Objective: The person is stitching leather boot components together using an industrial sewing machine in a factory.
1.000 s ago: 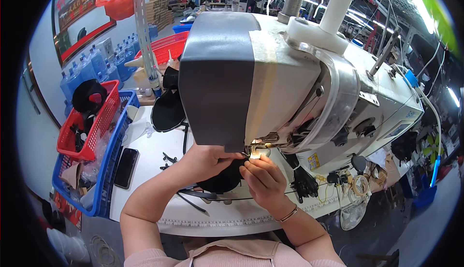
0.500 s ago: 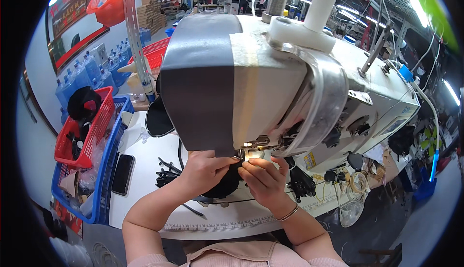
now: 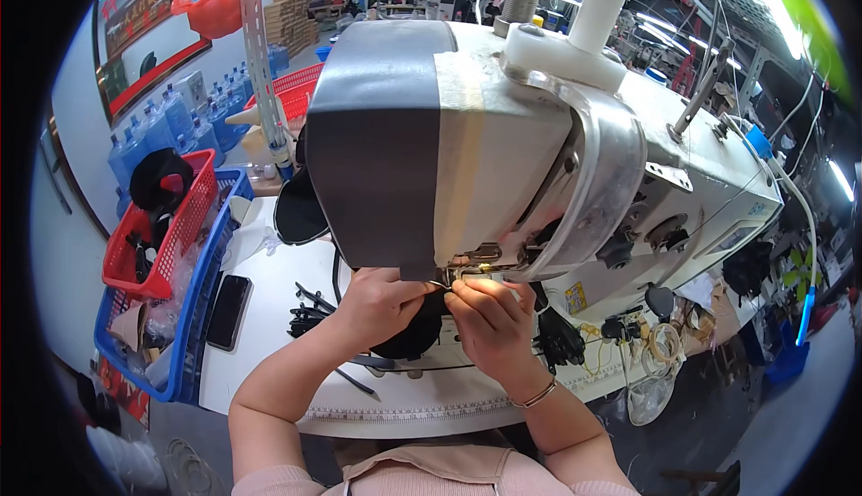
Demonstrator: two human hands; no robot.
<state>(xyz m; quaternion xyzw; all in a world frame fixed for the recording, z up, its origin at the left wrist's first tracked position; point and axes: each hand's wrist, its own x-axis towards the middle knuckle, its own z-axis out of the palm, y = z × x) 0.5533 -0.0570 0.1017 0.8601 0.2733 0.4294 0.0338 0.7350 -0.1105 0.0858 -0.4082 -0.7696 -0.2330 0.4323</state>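
Observation:
A large white and dark-grey sewing machine point(image 3: 503, 159) fills the middle of the view, its lit needle area just beyond my fingertips. My left hand point(image 3: 382, 306) is closed in a pinch right below the machine head. Beside it, my right hand point(image 3: 496, 321) is also pinched, fingertips almost meeting the left ones. A thin pale line shows between them, too small to name. Under and between my hands lies a black rounded piece point(image 3: 411, 339), partly hidden by the left hand and wrist.
On the white table point(image 3: 260, 316) lie a phone point(image 3: 229, 313) and black strips point(image 3: 310, 318). A red basket point(image 3: 171, 263) sits in a blue crate point(image 3: 193, 343) at the left. Black bundled pieces point(image 3: 561, 342) are right of my right hand. Water bottles point(image 3: 175, 119) stand behind.
Both hands have shifted slightly up toward the needle area, and the fingertips have drawn closer together. My right thumb and fingers have closed more tightly. The whole view has tilted a little.

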